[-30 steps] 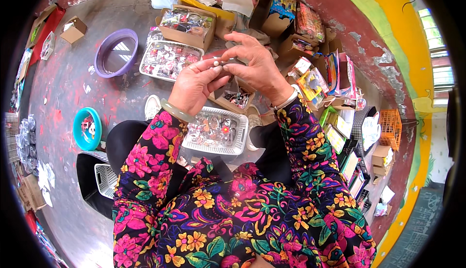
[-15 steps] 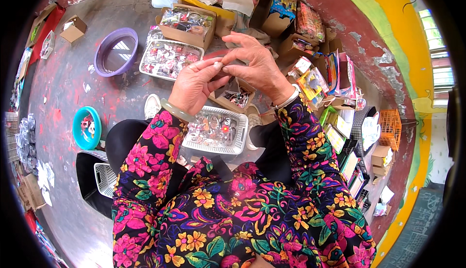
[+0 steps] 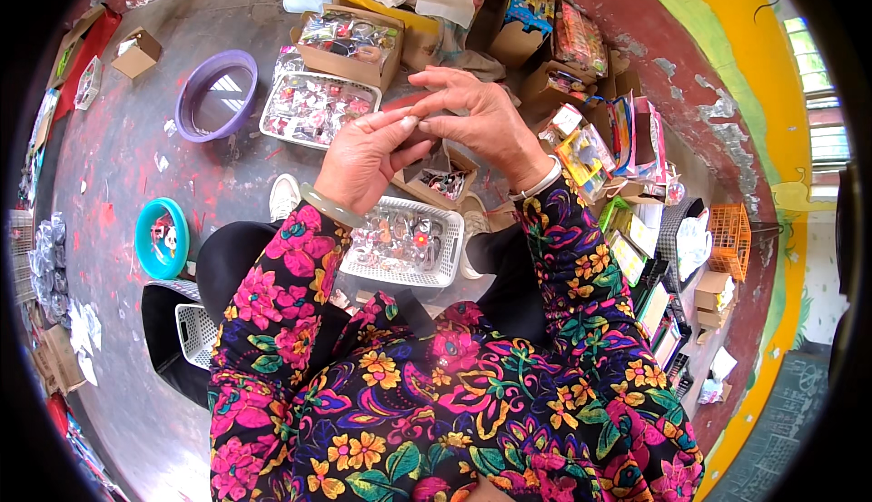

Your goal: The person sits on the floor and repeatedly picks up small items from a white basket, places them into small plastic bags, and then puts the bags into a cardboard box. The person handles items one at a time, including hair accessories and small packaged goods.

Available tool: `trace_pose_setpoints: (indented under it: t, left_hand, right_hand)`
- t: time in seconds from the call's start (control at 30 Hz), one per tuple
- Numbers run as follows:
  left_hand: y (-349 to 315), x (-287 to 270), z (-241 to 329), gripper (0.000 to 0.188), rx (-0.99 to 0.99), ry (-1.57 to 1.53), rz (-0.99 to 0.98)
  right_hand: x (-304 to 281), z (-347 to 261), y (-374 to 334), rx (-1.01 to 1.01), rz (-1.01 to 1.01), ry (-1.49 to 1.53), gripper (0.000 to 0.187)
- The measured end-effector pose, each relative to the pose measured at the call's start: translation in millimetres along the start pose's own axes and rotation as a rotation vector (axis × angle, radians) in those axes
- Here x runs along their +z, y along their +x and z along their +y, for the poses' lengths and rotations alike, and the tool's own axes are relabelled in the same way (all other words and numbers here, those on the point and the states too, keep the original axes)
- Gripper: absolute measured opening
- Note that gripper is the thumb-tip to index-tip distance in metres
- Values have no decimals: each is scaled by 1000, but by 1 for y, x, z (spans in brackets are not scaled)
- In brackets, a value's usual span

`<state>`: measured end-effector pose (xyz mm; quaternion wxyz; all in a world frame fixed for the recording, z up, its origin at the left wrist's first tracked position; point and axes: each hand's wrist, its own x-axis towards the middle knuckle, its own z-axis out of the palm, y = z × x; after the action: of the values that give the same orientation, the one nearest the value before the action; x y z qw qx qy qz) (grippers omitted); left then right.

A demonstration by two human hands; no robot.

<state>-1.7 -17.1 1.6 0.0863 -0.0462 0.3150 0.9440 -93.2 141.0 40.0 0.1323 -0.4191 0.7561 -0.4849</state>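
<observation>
My left hand (image 3: 361,159) and my right hand (image 3: 493,128) meet above the baskets, fingertips nearly touching. Thumb and fingers of each are pinched together; whatever lies between them is too small or hidden to name. Below them, between my feet, a white plastic basket (image 3: 443,275) holds small clear-wrapped pieces. Just beyond it sits an open cardboard box (image 3: 463,184) with small dark items, partly covered by my hands. Farther off, to the left of my fingers, another white basket (image 3: 265,120) is filled with pink and white packaged trinkets.
A purple basin (image 3: 184,107) and a teal bowl (image 3: 142,238) stand on the floor to the left. Cardboard boxes (image 3: 386,70) of packets are stacked at the back. Along the right wall are packages, books and an orange crate (image 3: 729,243). A black container (image 3: 163,357) sits beside my left leg.
The fingers of my right hand have lowered slightly and drawn a little closer together. My left hand stays almost in place; the baskets and boxes are unmoved.
</observation>
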Motion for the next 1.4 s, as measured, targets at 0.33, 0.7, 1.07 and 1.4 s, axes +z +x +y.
trace_pose_setpoints:
  t: [0.33, 0.7, 1.07, 1.4]
  left_hand:
    - [1, -3, -3, 30, -19, 60, 30]
    - [3, -6, -3, 29, -20, 92, 35]
    - [2, -5, -3, 26, -11, 11, -3]
    - [4, -11, -9, 22, 92, 38, 62]
  right_hand:
    - [0, -1, 0, 34, -9, 55, 15]
    - [5, -2, -1, 198, -15, 339, 14]
    - [16, -1, 0, 208, 130, 578, 21]
    - [14, -2, 1, 333, 20, 616, 27]
